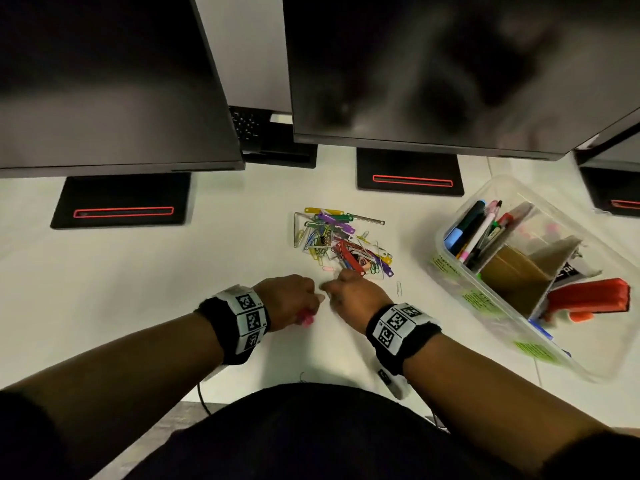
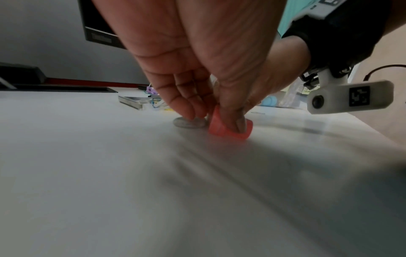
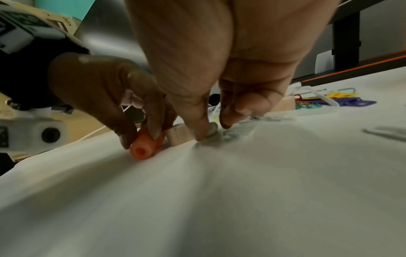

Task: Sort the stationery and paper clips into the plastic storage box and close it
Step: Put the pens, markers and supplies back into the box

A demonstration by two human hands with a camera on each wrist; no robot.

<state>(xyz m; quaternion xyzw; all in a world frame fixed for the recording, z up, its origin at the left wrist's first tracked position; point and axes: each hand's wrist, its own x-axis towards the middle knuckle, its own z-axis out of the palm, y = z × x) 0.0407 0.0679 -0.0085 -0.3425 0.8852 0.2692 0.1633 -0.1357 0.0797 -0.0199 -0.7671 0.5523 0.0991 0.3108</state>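
Note:
My left hand (image 1: 304,311) pinches a small red-pink cap (image 1: 307,319) against the white desk; thumb and fingers press its top in the left wrist view (image 2: 230,127). Close beside it, my right hand (image 1: 332,289) pinches a small grey piece (image 3: 212,129) between thumb and forefinger on the desk. A small wooden block (image 3: 175,137) lies between the two hands. Just beyond them is a pile of coloured paper clips (image 1: 339,240). The clear plastic storage box (image 1: 491,306) stands open at the right with pens, cardboard dividers and a red stapler (image 1: 588,299) inside. No lid is visible.
Two dark monitors on black stands (image 1: 121,202) overhang the back of the desk (image 1: 173,278). A single silver clip (image 1: 399,288) lies right of my right hand, a pink one (image 1: 329,269) just ahead of it. The desk's front edge is near my body.

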